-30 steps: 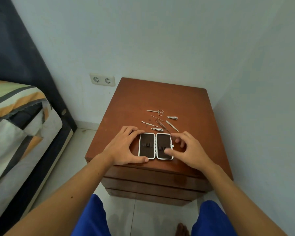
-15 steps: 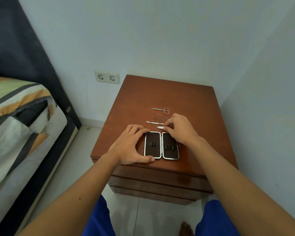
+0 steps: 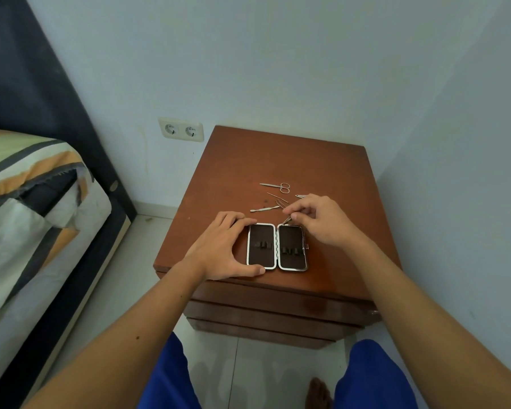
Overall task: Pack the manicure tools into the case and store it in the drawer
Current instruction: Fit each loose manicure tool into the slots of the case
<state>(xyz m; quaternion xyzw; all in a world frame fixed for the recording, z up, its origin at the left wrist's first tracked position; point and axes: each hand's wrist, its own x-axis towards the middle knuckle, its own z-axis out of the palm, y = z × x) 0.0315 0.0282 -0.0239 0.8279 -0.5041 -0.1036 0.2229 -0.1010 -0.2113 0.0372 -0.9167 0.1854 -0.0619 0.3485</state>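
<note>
Left hand [image 3: 223, 246] spread wide, thumb and fingers braced on left edge of open case [image 3: 276, 247], steadying it. Case lies flat near front edge of nightstand [image 3: 337, 178], both halves up, dark lining, small loops visible, no tools in them. Right hand [image 3: 319, 219] above case's far right corner, fingertips pinched on small metal tool [image 3: 286, 221], kind unclear. Beyond: pusher [image 3: 264, 208], thin probe [image 3: 278, 198], scissors [image 3: 276, 186], another tool [image 3: 301, 196] partly hidden behind right hand. Drawers [image 3: 278, 308] below shut.
</note>
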